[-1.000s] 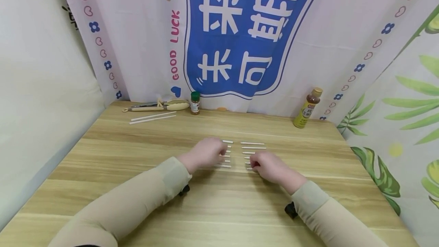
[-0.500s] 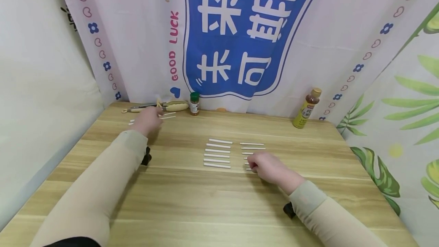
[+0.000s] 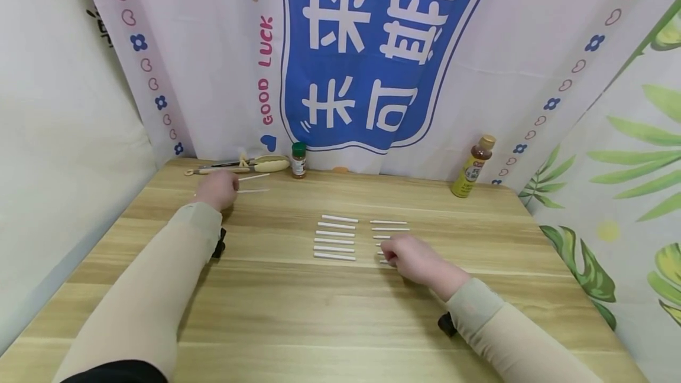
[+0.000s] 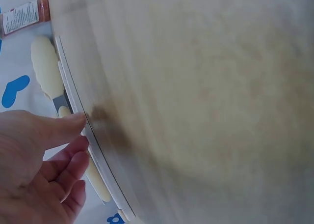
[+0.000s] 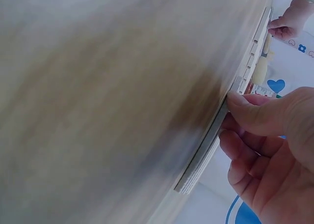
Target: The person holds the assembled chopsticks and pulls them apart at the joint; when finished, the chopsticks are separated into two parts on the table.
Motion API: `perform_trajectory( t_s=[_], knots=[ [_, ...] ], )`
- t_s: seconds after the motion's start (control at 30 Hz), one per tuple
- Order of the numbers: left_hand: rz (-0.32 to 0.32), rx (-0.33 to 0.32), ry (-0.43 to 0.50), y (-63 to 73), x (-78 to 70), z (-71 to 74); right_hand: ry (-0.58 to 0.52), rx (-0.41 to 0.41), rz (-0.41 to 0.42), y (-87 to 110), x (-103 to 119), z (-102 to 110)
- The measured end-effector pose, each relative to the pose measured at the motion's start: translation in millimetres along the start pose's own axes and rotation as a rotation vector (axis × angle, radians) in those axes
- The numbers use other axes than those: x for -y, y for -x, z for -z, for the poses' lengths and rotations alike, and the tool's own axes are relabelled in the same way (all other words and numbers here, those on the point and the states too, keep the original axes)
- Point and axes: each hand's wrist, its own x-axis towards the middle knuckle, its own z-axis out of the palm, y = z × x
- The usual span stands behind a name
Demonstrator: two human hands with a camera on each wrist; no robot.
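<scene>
Two long, thin white chopsticks (image 3: pixel 254 177) lie at the back left, partly covered by my left hand (image 3: pixel 215 189). My left thumb and index finger pinch the nearer chopstick (image 4: pixel 110 170) low over the tabletop. Further right, several short white sticks (image 3: pixel 334 241) lie in a neat stacked row. Beside them is a second row of thinner white sticks (image 3: pixel 389 229) with narrowed left ends. My right hand (image 3: pixel 412 259) covers the near part of this row. Its thumb and index finger pinch the nearest stick (image 5: pixel 206 143); the other fingers are curled beneath.
Behind the left hand lie tongs with beige tips (image 3: pixel 271 164). A small green-capped spice jar (image 3: pixel 299 161) stands next to them. A yellow-labelled bottle (image 3: pixel 472 167) stands at the back right of the wooden table (image 3: pixel 340 312). Printed cloth (image 3: pixel 229 75) hangs along the back edge.
My left hand has left the middle row of sticks and reached to the back left. The nearer chopstick has shifted slightly toward me. The right hand stays in place.
</scene>
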Motion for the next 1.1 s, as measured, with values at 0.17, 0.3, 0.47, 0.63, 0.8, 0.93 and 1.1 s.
perform_trajectory(
  t_s=[0.17,0.3,0.47,0.63,0.8,0.93,1.1],
  knots=[
    [-0.041,0.042,-0.018,0.9,-2.9,-2.5,0.011,0.005,-0.001,-0.3,1.7,1.2],
    [-0.11,0.049,-0.017,2.9,-16.6,-3.6,0.016,0.012,-0.013,0.0,3.5,2.3],
    [-0.155,0.148,0.11,14.9,-55.7,-3.8,0.015,0.02,-0.057,0.7,5.2,3.1],
    [-0.27,0.212,0.166,28.4,-107.4,-11.8,-0.06,-0.041,-0.086,-2.7,13.4,10.5],
    [-0.415,0.313,0.197,43.3,-167.0,-25.9,-0.103,-0.244,0.03,-17.3,31.0,21.6],
    [-0.503,0.382,0.251,59.3,-204.7,-36.9,-0.075,-0.289,0.093,-26.6,42.8,23.7],
    [-0.573,0.404,0.35,74.0,-224.1,-46.0,-0.141,-0.222,0.033,-24.5,46.5,13.8]
  ],
)
